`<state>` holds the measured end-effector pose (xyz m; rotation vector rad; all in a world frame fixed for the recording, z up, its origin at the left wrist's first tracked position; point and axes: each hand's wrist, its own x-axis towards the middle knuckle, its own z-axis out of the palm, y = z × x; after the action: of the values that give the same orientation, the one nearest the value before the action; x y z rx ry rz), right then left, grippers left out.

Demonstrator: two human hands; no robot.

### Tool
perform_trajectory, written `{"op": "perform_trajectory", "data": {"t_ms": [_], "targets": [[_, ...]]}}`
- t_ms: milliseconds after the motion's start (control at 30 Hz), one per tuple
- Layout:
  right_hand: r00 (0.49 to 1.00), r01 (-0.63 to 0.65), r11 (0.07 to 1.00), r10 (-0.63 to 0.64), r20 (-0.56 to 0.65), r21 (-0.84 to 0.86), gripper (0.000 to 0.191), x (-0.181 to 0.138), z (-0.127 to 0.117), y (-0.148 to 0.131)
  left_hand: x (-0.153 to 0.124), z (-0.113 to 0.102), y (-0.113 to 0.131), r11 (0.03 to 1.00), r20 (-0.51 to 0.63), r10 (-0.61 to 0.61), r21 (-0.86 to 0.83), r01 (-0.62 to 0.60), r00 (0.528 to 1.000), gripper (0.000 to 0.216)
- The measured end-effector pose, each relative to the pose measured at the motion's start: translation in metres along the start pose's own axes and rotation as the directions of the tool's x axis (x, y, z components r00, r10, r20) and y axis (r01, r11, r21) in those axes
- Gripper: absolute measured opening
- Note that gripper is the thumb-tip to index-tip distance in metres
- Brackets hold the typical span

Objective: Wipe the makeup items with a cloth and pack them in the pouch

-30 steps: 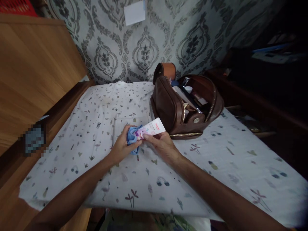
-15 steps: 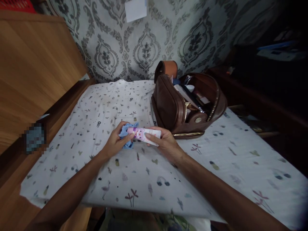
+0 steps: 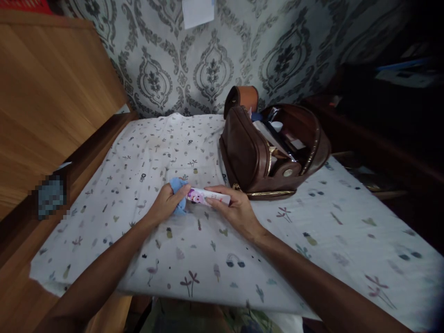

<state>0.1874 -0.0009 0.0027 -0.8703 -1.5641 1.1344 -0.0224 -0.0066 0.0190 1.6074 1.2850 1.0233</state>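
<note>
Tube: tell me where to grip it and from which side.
Grip the tube at its bare right half, from the near right, as the right hand does. It lies nearly level and is slim, so a pinch fits across its width. The cloth in the left hand covers its left end, and the bag crowds the far side.

Left hand [image 3: 165,203] presses a blue cloth [image 3: 177,190] against the tube [image 3: 208,197] gripped by right hand [image 3: 236,210].

White-pink tube [image 3: 210,197] near-horizontal, low over the printed sheet [image 3: 145,143]; crumpled blue cloth [image 3: 176,187] bunched against its left end.
</note>
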Motion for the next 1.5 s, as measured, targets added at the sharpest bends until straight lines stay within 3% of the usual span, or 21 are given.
{"op": "perform_trajectory", "data": {"t_ms": [100, 167, 267, 367, 567, 700, 867, 1067, 1333, 1500], "targets": [[0.995, 0.096, 0.994, -0.095, 0.021, -0.059, 0.021, -0.002, 0.000, -0.001, 0.000, 0.000, 0.000, 0.995, 0.031, -0.085, -0.041, 0.087, 0.996, 0.053], [0.998, 0.070, 0.997, -0.070, 0.008, -0.043, 0.023, -0.001, 0.000, 0.000, 0.000, -0.001, -0.001, 0.984, 0.038, -0.140, -0.106, 0.143, 0.989, 0.049], [0.995, -0.076, 0.994, 0.081, -0.054, 0.074, 0.030, 0.002, 0.000, 0.002, 0.000, -0.003, 0.001, 0.957, 0.033, -0.185, -0.219, 0.188, 0.982, 0.055], [0.968, -0.225, 0.948, 0.244, -0.061, 0.224, 0.033, 0.005, -0.001, 0.003, 0.001, -0.007, 0.006, 0.957, 0.055, -0.148, -0.243, 0.157, 0.987, 0.062], [0.911, -0.372, 0.820, 0.412, 0.002, 0.436, 0.040, 0.007, -0.002, 0.007, 0.002, -0.012, 0.009, 0.990, 0.101, -0.067, -0.117, 0.079, 0.993, 0.034], [0.914, -0.370, 0.822, 0.406, 0.012, 0.434, 0.041, 0.008, -0.002, 0.011, 0.004, -0.011, 0.004, 0.995, 0.134, -0.056, -0.080, 0.067, 0.989, 0.029], [0.952, -0.290, 0.899, 0.307, 0.002, 0.329, 0.037, 0.007, -0.002, 0.008, 0.004, -0.007, -0.002, 0.993, 0.099, -0.067, -0.091, 0.076, 0.993, 0.047], [0.955, -0.285, 0.908, 0.295, 0.017, 0.307, 0.036, 0.007, -0.002, 0.009, 0.005, -0.004, -0.009, 0.997, 0.063, -0.072, -0.033, 0.074, 0.995, 0.059], [0.921, -0.362, 0.831, 0.389, 0.025, 0.422, 0.043, 0.009, -0.002, 0.006, 0.004, -0.005, -0.002, 0.984, 0.085, -0.084, -0.153, 0.096, 0.993, 0.037], [0.893, -0.411, 0.739, 0.443, 0.075, 0.534, 0.042, 0.011, -0.003, 0.001, 0.003, -0.006, 0.004, 0.980, 0.105, -0.065, -0.181, 0.084, 0.992, 0.038]]}}
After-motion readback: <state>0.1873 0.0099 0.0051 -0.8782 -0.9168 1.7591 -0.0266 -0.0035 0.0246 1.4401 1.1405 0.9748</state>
